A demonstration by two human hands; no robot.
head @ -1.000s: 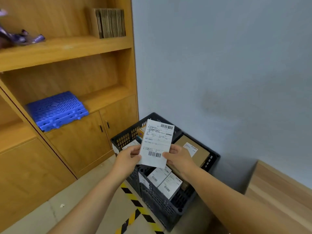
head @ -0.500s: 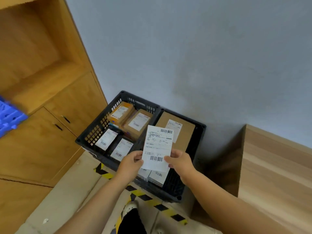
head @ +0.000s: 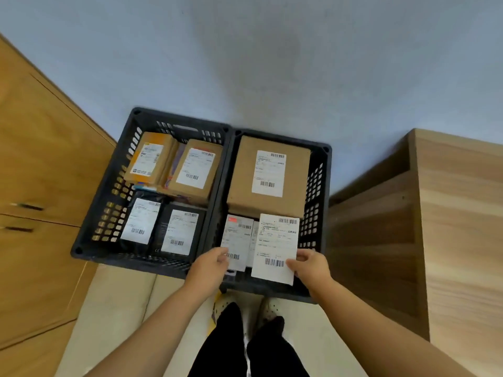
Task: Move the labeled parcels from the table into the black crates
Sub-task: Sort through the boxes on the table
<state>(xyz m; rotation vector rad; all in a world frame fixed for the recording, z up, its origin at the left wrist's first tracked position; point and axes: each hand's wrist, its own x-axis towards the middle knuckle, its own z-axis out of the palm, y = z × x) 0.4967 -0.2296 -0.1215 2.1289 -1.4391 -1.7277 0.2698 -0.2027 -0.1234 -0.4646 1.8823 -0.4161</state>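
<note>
Over right crate (head: 324,151), near corner at 6 o'clock: labeled parcel (head: 275,248), lowered from chest height a second ago. Right hand (head: 310,266) pinches its edge; left hand (head: 209,268) has let go, fingers touching neighbouring parcel (head: 235,240). Placement judged nearly complete.

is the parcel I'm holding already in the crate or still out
Partly in. The parcel hangs over the right crate, pinched by the right hand; whether it rests on anything, cannot tell.

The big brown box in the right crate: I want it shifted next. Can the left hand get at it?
Probably yes. The big brown box lies uncovered on top, and the left hand holds nothing; only the right hand holds the white parcel.
</note>
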